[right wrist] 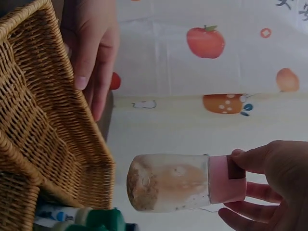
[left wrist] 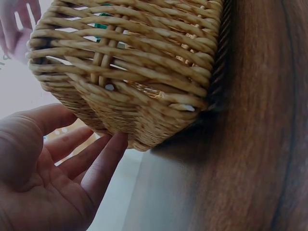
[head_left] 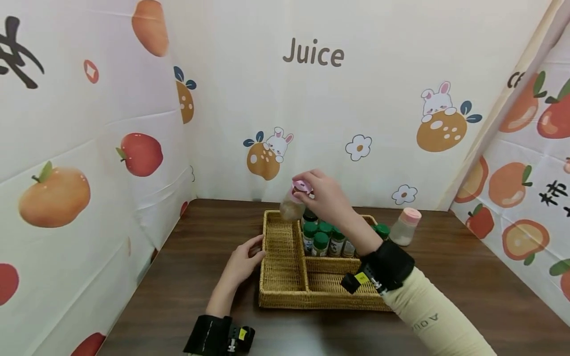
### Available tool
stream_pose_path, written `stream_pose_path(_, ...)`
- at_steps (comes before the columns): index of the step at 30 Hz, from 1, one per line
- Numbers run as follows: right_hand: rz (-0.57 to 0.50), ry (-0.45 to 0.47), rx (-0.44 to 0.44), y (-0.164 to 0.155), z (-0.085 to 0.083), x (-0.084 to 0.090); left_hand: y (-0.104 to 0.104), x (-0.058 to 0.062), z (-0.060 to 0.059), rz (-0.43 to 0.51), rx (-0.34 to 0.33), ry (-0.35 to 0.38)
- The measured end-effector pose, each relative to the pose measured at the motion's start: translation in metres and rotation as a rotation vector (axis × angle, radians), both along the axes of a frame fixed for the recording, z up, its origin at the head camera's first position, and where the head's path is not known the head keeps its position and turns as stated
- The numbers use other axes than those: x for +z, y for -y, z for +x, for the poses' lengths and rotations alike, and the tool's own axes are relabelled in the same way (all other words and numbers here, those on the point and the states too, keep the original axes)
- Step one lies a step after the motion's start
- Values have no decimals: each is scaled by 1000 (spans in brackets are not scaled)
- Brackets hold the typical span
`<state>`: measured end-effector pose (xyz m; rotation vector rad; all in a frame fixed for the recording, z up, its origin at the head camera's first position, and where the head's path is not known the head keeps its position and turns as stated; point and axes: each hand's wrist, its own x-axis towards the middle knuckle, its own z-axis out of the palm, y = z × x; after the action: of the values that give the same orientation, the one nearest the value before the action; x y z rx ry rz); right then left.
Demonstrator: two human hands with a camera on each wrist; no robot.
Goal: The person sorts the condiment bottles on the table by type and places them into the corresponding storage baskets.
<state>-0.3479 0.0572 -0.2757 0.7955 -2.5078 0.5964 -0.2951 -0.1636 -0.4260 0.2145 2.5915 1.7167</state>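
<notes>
Filling most of the lower half of the head view, a dark wooden table (head_left: 187,277) ran up to printed fruit-pattern curtains (head_left: 89,148) that closed off the upper left, top and right of the frame. Near the lower centre of that view sat a wicker basket (head_left: 285,277), divided into compartments; its long left compartment lay bare, and a cluster of green-capped bottles (head_left: 321,238) stood upright in the upper middle compartment. The left hand (head_left: 244,262), just left of centre, lay against the basket's left wall; in the left wrist view its fingers (left wrist: 103,161) were straight and spread, their tips touching the woven side near the bottom edge, the palm open and holding nothing. The right hand (head_left: 324,194), slightly above the centre of the head view, hung over the back of the basket and pinched a pink-capped jar (head_left: 294,202) by its cap. In the right wrist view, at the lower right of the frame, the thumb and fingertips (right wrist: 250,159) curled round the pink cap while the clear glass body, partly filled with a pale brownish powder, hung free of the hand, clear of the basket rim and above it. At the right of the head view, a second pink-capped jar (head_left: 405,226) stood upright on the table just beside the basket's upper right corner.
</notes>
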Motion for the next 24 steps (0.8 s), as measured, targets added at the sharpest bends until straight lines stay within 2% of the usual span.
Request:
stream_pose_path(7, 129, 160, -86, 16, -25, -29, -7, 0, -2, -14, -22, -10)
stream_pose_path(13, 222, 165, -52, 22, -36, -50, -10, 0, -5, -22, -14, -2)
stream_pose_path(16, 280, 176, -43, 24, -38, -55, -9, 0, -6, -19, -12, -1)
stream_pose_path(19, 323, 233, -42, 24, -39, -57, -6, 0, -6, -15, -10, 2)
stream_pose_path(24, 313, 339, -45, 19, -43, -53, 0, -1, -5, -15, 13, 12)
